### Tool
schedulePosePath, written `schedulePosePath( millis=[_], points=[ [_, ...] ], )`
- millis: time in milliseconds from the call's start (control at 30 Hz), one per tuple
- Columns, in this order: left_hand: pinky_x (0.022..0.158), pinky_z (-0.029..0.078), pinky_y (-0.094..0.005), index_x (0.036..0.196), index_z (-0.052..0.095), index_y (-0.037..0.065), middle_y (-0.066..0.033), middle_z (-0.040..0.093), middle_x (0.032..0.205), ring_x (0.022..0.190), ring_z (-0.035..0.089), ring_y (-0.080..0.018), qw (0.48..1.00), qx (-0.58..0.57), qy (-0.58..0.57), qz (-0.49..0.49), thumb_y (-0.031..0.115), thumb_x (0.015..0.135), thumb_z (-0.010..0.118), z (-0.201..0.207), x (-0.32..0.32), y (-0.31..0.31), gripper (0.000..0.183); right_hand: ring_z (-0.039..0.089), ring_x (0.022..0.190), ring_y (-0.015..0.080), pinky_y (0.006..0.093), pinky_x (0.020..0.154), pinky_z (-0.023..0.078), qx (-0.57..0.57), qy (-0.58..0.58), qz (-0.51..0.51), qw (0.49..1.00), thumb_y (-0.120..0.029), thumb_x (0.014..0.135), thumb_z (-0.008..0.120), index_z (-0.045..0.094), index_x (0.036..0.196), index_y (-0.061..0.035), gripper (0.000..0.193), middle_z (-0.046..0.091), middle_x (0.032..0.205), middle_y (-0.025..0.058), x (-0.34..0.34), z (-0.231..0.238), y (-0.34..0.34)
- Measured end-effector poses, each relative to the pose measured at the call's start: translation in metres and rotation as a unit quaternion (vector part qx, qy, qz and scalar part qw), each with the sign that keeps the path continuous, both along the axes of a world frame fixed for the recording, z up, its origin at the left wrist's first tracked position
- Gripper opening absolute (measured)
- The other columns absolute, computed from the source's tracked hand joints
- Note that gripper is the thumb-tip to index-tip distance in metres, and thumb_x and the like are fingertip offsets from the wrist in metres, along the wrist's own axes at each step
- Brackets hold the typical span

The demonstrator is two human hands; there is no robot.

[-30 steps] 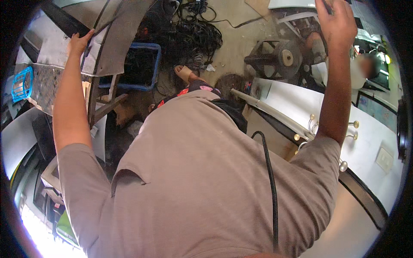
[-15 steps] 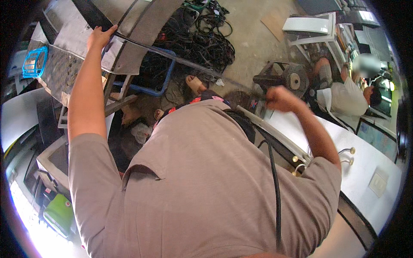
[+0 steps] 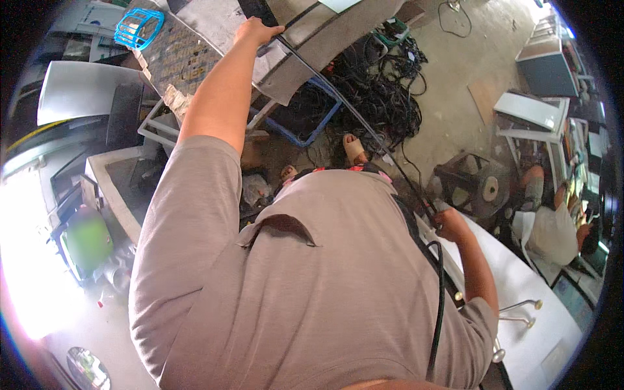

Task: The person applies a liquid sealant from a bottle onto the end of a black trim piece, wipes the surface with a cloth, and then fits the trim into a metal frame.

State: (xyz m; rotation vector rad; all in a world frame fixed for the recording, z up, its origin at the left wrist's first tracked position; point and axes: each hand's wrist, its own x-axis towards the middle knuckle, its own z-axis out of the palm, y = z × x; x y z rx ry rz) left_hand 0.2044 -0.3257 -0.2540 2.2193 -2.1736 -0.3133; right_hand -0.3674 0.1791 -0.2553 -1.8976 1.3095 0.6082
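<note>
Basically, long blk strip (image 3: pixel 374 135) runs diag. past R side of blue crate (image 3: pixel 323 123). R hand (image 3: pixel 451 225), nearer than crate & to its R, clamped on strip; L hand (image 3: pixel 255 31), beyond crate to its L, touching strip, grip can't tell. Cord tangle (image 3: pixel 393 91) just R of crate; grey panel (image 3: pixel 341 32) beyond it.

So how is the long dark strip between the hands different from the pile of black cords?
The long dark strip runs nearly straight between the left hand and right hand, while the pile of black cords is looped and tangled. The strip is one single line, but the pile has many strands. The strip is held up, while the pile lies on the floor. Both look dark and thin-stranded.
</note>
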Motion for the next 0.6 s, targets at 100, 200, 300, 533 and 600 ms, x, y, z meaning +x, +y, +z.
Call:
schedulePosePath(
  millis=[100,200,300,533,600],
  points=[
    [0.087,0.055,-0.0451,0.12,0.064,0.0,-0.0205,0.064,0.119,0.107,0.065,-0.0339,1.0,0.009,-0.002,0.022,0.075,0.072,0.064,0.016,0.004,0.012,0.089,0.063,0.084,0.0398,0.0435,0.071,0.052,-0.143,-0.086,-0.154,0.974,-0.005,0.057,0.075,0.065,0.078,-0.0008,0.024,0.064,0.088,0.0202,-0.002,0.012,0.008],
    [0.085,0.055,-0.0449,0.115,0.067,0.0,-0.0195,0.067,0.114,0.104,0.066,-0.0338,0.998,0.032,0.021,0.043,0.074,0.071,0.066,0.014,0.012,0.013,0.086,0.061,0.083,0.0398,0.045,0.07,0.05,-0.281,-0.012,-0.198,0.939,-0.003,0.061,0.074,0.058,0.073,-0.0004,0.02,0.06,0.081,0.019,-0.014,0.021,-0.01],
    [0.1,0.047,-0.0434,0.132,0.057,0.006,-0.0184,0.059,0.131,0.119,0.058,-0.0336,0.998,0.034,0.01,0.045,0.078,0.065,0.066,0.007,0.021,0.008,0.098,0.057,0.086,0.0381,0.047,0.076,0.047,-0.515,0.088,-0.164,0.836,-0.011,0.074,0.071,0.057,0.078,-0.004,0.016,0.059,0.083,0.0157,-0.072,0.044,-0.053],
    [0.081,0.056,-0.0435,0.105,0.071,0.002,-0.0194,0.071,0.102,0.096,0.069,-0.0333,0.999,-0.023,0.023,0.029,0.072,0.068,0.07,0.013,0.008,0.017,0.079,0.063,0.096,0.023,0.0325,0.079,0.05,-0.751,-0.06,-0.227,0.618,-0.005,0.076,0.057,0.066,0.097,-0.007,0.022,0.068,0.102,0.0092,-0.058,0.272,-0.114],
    [0.081,0.056,-0.043,0.104,0.071,0.002,-0.0184,0.071,0.101,0.097,0.069,-0.033,0.998,-0.056,0.01,0.021,0.071,0.068,0.07,0.016,0.014,0.017,0.077,0.062,0.085,0.0191,0.0271,0.074,0.048,-0.629,-0.087,-0.311,0.707,-0.007,0.083,0.06,0.068,0.104,-0.0046,0.022,0.066,0.093,0.0071,-0.017,0.303,-0.102]
  ],
)
